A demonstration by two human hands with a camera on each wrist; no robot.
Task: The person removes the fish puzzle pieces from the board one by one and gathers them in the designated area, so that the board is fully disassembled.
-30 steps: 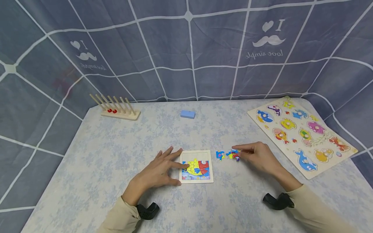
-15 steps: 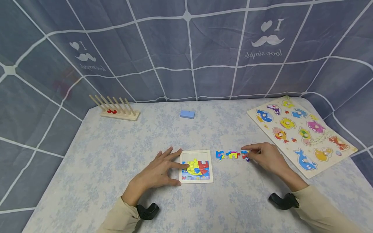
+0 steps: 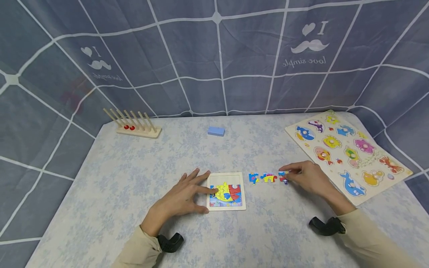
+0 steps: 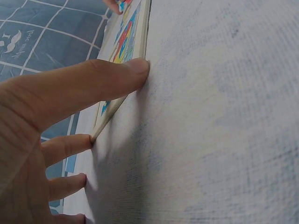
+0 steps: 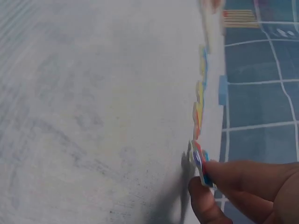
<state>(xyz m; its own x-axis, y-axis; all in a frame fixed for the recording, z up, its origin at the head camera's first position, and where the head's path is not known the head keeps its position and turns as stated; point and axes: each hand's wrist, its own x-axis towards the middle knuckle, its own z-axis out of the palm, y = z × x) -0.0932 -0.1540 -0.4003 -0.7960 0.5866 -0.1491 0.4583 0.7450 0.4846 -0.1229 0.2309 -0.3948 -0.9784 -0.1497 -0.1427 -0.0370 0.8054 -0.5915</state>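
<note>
Head view shows the right hand (image 3: pixel 306 176) pinching a jigsaw piece (image 3: pixel 283 179) between thumb and fingers, just right of the middle piece (image 3: pixel 269 178); a second ago it sat against that piece, so three now stand distinct in a row, which suggests sorting rather than fitting; beside them on the worktop (image 3: pixel 167 160), the puzzle tray (image 3: pixel 226 174) has a bare top strip. The left hand (image 3: pixel 186 195) spreads its fingers, gripping nothing, one fingertip on the tray's picture.

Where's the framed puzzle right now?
In the head view, the framed puzzle lies just below centre, the left hand on its left side, loose puzzle pieces to its right.
</note>
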